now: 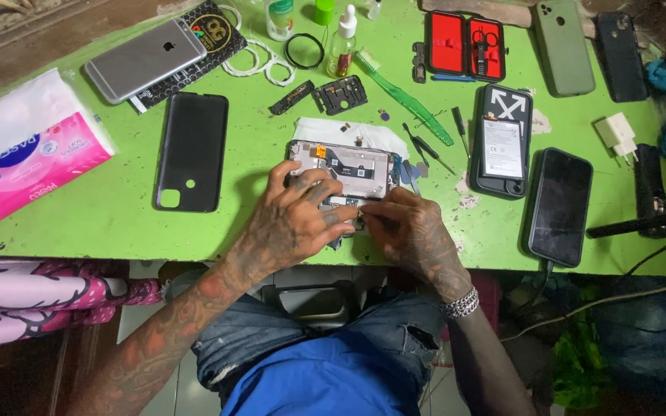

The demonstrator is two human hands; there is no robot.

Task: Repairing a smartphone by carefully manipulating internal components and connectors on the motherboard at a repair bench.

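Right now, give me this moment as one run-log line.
left hand: pressing opened phone | right hand: fingertips at its lower edge | green toothbrush: lying above | surface: green table

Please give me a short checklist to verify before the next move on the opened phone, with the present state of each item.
1. Opened phone lies flat on the green table: ok.
2. Left hand steadies the phone's lower part: ok.
3. Right hand fingers pinch at the lower edge; what they hold: cannot tell.
4. Small screwdrivers within reach, right of the phone: ok.
5. Loose black parts lie apart above the phone: ok.
6. Tiny screws all accounted for: cannot tell.
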